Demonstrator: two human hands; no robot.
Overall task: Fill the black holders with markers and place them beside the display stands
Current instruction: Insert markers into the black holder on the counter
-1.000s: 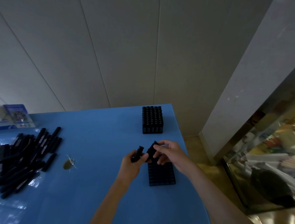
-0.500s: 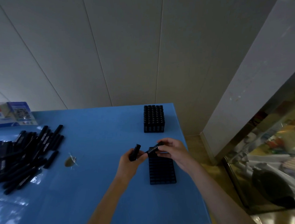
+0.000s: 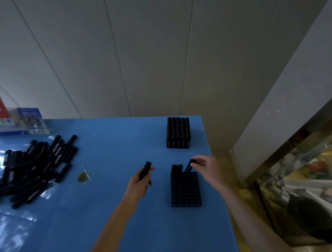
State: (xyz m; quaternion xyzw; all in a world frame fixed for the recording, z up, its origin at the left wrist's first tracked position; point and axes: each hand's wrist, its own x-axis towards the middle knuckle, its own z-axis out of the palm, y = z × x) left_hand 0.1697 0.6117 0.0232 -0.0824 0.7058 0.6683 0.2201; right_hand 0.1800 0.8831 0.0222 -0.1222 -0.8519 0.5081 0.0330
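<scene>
Pale panelled walls back a smooth, glossy blue tabletop (image 3: 112, 214). Right hand (image 3: 206, 167) pinches the cap end of a slim black cylindrical marker (image 3: 188, 166), tilted, its lower end at a back-row cell of the near black plastic grid holder (image 3: 185, 189). Two upright markers (image 3: 176, 169) already occupy that row; all other cells appear vacant. Left hand (image 3: 139, 184), left of the holder, grips a second black marker (image 3: 145, 170). Beyond the holder stands a fully loaded black holder (image 3: 178, 133). Far left lies a loose pile of matte black markers (image 3: 32, 169), near the printed display stands (image 3: 18, 121). Judgement: one holder filled, one barely started, neither placed.
</scene>
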